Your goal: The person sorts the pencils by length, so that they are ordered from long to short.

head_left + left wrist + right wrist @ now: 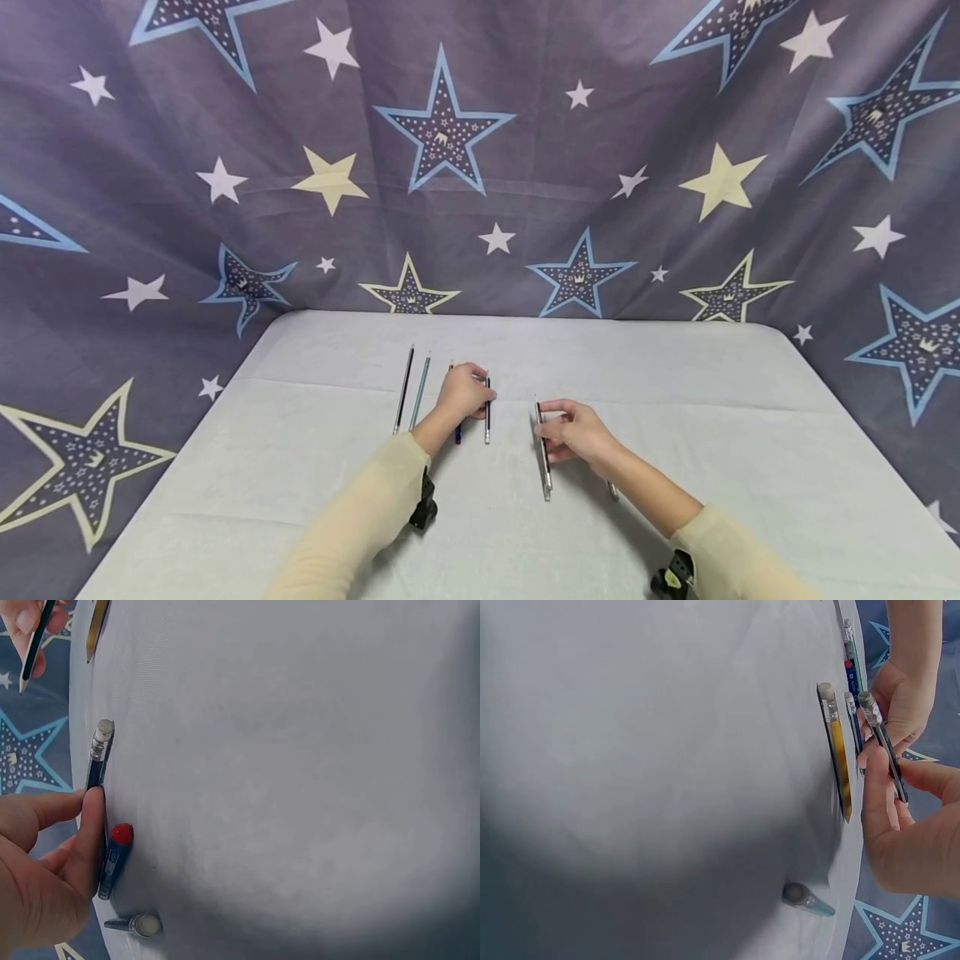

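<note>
My left hand (467, 390) pinches a dark blue pencil (487, 417) with a white eraser between thumb and fingers; the pencil lies along the table with its eraser toward me. Close to its left is a blue pen or pencil (116, 859) with a red end, partly hidden by the hand in the head view. My right hand (577, 433) holds a black pencil (885, 742) with a pale eraser, raised above the table and tilted. Beside it on the table lies a yellow pencil (840, 765), which the held pencil overlaps in the head view.
Left of the left hand, a black pencil (403, 390) and a teal pencil (421, 390) lie side by side. Another teal pencil (810, 900) lies beneath the right wrist. A pale cloth covers the table (262, 483); a star-patterned curtain (480, 225) hangs behind it.
</note>
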{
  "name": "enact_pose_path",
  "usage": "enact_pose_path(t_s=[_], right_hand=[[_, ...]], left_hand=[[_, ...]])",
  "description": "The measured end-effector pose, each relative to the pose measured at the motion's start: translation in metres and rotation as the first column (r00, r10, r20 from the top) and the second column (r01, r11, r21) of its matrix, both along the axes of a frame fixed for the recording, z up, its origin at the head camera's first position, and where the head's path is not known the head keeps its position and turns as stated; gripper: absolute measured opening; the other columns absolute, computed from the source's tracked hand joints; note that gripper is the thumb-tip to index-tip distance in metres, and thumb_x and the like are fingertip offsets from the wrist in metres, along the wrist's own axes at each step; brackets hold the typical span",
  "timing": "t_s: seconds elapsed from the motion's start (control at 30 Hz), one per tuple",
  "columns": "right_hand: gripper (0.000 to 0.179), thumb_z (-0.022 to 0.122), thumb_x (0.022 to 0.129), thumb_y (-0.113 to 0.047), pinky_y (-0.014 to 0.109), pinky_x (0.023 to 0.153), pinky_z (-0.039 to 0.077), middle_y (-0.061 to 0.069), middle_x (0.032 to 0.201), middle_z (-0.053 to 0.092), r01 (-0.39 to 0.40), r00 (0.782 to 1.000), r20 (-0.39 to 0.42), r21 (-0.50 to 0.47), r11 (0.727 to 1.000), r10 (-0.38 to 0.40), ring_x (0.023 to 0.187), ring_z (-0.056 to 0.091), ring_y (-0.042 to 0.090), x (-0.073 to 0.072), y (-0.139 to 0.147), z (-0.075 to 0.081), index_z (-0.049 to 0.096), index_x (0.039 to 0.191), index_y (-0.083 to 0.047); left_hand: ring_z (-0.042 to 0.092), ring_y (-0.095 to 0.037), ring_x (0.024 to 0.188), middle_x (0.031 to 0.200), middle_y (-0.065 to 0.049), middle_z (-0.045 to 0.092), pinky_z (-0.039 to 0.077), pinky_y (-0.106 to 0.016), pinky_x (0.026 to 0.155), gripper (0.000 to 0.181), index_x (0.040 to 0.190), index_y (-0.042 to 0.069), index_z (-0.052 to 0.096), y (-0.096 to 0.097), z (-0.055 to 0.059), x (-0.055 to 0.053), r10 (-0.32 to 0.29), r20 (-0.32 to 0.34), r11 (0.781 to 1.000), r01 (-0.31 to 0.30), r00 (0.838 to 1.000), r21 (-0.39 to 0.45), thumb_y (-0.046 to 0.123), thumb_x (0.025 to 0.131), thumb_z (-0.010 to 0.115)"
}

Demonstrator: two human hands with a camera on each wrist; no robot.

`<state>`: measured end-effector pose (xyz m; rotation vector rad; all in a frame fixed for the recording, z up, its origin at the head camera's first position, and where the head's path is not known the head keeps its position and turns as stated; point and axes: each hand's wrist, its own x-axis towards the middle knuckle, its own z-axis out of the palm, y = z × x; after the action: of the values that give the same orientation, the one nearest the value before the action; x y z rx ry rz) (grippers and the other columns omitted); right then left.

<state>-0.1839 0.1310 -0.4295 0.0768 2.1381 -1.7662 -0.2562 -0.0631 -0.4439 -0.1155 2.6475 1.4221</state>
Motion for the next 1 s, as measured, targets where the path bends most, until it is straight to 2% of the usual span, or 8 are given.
enact_pose_path(t_s=[0.27, 0.37, 0.47, 0.6, 0.83, 1.0], right_hand=[[0.048, 0.064, 0.084, -0.005, 0.028, 0.059, 0.06, 0.007, 0.083, 0.058, 0.027, 1.0, -0.007, -0.008, 1.0, -0.027, 0.062, 0.059, 0.013, -0.008, 0.0, 0.0, 0.048, 0.128, 0.002], [0.047, 0.062, 0.084, -0.003, 0.029, 0.06, 0.06, 0.008, 0.082, 0.057, 0.029, 1.0, -0.005, -0.005, 1.0, -0.029, 0.062, 0.058, 0.013, -0.005, -0.003, 0.012, 0.047, 0.128, 0.004], [0.048, 0.061, 0.085, -0.002, 0.028, 0.06, 0.06, 0.008, 0.082, 0.055, 0.028, 1.0, -0.005, -0.011, 1.0, -0.028, 0.061, 0.058, 0.013, -0.008, -0.003, 0.014, 0.046, 0.13, 0.005], [0.049, 0.062, 0.085, -0.004, 0.028, 0.056, 0.059, 0.008, 0.082, 0.055, 0.03, 0.999, -0.013, -0.016, 0.999, -0.03, 0.059, 0.058, 0.013, -0.019, -0.002, 0.004, 0.045, 0.13, 0.004], [0.046, 0.062, 0.085, -0.003, 0.027, 0.055, 0.058, 0.007, 0.077, 0.056, 0.053, 0.998, -0.024, -0.005, 0.999, -0.053, 0.055, 0.058, 0.013, -0.029, -0.007, 0.007, 0.047, 0.128, 0.002], [0.046, 0.063, 0.085, -0.002, 0.025, 0.055, 0.058, 0.006, 0.077, 0.057, 0.064, 0.998, -0.023, -0.006, 0.998, -0.064, 0.055, 0.058, 0.012, -0.035, -0.012, 0.008, 0.048, 0.128, 0.002]], left_hand=[[0.06, -0.011, 0.051, 0.098, -0.016, 0.065, 0.054, -0.019, 0.044, 0.036, 0.112, -0.001, 0.061, 0.004, 0.001, 0.001, 0.013, -0.004, 0.996, -0.014, 1.0, -0.09, 0.005, 0.079, 0.071], [0.059, -0.011, 0.049, 0.092, -0.016, 0.066, 0.054, -0.019, 0.044, 0.035, 0.112, -0.001, 0.061, 0.004, 0.001, 0.001, 0.016, -0.003, 0.994, -0.016, 1.0, -0.109, 0.005, 0.079, 0.071], [0.058, -0.01, 0.047, 0.091, -0.015, 0.067, 0.054, -0.019, 0.043, 0.036, 0.112, -0.001, 0.061, 0.004, 0.0, 0.001, 0.015, -0.004, 0.992, -0.016, 1.0, -0.125, 0.005, 0.078, 0.071], [0.058, -0.009, 0.045, 0.091, -0.015, 0.067, 0.053, -0.018, 0.042, 0.037, 0.114, 0.0, 0.061, 0.004, 0.0, 0.001, 0.009, -0.014, 0.988, -0.011, 1.0, -0.155, 0.006, 0.079, 0.071], [0.057, -0.009, 0.045, 0.09, -0.015, 0.067, 0.053, -0.018, 0.042, 0.039, 0.116, 0.0, 0.06, 0.004, -0.001, 0.0, 0.009, 0.0, 0.988, -0.009, 1.0, -0.156, 0.007, 0.079, 0.072], [0.058, -0.009, 0.046, 0.1, -0.016, 0.066, 0.053, -0.019, 0.042, 0.039, 0.117, 0.001, 0.06, 0.004, 0.0, -0.002, -0.004, 0.011, 0.988, 0.005, 1.0, -0.151, 0.007, 0.08, 0.071]])
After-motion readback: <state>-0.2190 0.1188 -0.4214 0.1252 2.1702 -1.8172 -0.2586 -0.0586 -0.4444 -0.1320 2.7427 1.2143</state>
